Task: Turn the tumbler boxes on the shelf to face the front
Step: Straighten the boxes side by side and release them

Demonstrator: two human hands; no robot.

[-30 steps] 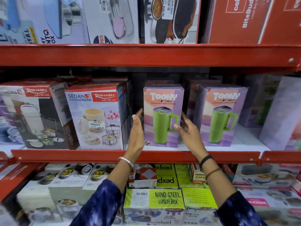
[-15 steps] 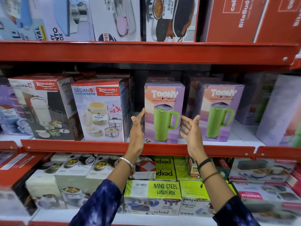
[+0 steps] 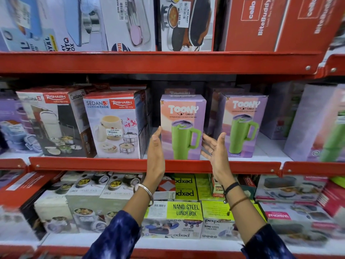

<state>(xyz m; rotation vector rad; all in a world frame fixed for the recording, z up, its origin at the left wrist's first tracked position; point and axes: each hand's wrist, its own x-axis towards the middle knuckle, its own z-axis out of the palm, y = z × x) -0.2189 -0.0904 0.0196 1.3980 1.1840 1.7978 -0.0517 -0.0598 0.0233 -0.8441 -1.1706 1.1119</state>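
Toony tumbler box (image 3: 183, 126) stands upright at the shelf (image 3: 119, 165) edge, front outward; left hand (image 3: 156, 146) at its 9 o'clock, right hand (image 3: 214, 150) at 3 o'clock, both grips spread, neither gripping it

The left hand (image 3: 155, 152) and the right hand (image 3: 214, 152) are up in front of the middle shelf (image 3: 112, 165), one on each side of a Toony tumbler box (image 3: 183, 116). That box stands between the hands. A second Toony tumbler box (image 3: 244, 116) stands just right of the right hand. The Sedan lunch pack box (image 3: 113, 126) stands just left of the left hand. The Nano Steel lunch box (image 3: 183, 210) sits on the shelf below the hands.
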